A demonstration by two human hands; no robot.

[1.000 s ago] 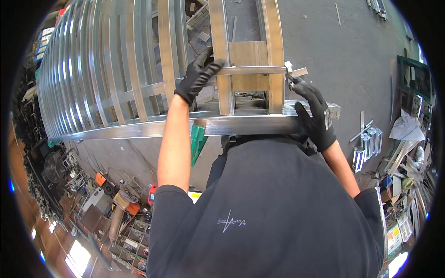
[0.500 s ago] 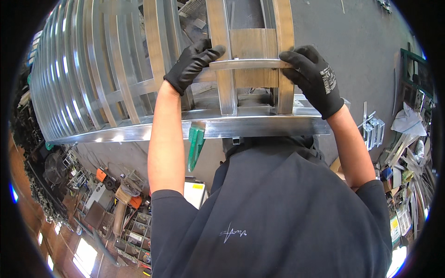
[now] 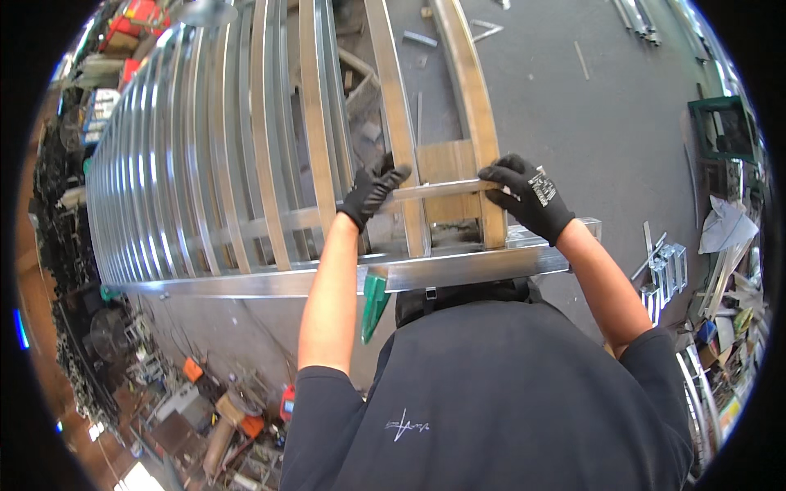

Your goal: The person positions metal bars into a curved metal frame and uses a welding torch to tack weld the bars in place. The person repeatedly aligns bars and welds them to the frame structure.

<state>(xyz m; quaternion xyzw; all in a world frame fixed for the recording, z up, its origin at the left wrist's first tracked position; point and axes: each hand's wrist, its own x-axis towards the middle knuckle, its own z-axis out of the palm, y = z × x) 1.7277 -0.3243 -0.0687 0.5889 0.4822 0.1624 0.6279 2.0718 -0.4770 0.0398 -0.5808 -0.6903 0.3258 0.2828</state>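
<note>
1. First, far to the left, the frame of long metal slats (image 3: 205, 164) lies flat, its near ends resting on a square metal tube (image 3: 458, 268) that runs across in front of the person. The frame looks steady, so it should be left where it lies.
2. The left hand (image 3: 370, 190), in a black glove, is closed around the left end of the short metal bar (image 3: 438, 191), just beside one slat. I think a firm grip here is good, with the thumb kept out of the gap.
3. The short metal bar lies crosswise over the two rightmost slats, above a wooden block (image 3: 447, 182) that sits between them. To do this well, I would keep the bar square to the slats and level with the crosspieces further left.
4. The right hand (image 3: 528, 195), also gloved, is closed over the right end of the bar, at the outer slat. Both ends should get equal pressure, so the bar does not tilt.
5. Loose metal pieces (image 3: 663, 270) lie on the floor (image 3: 589, 123) at the right, well apart.
</note>
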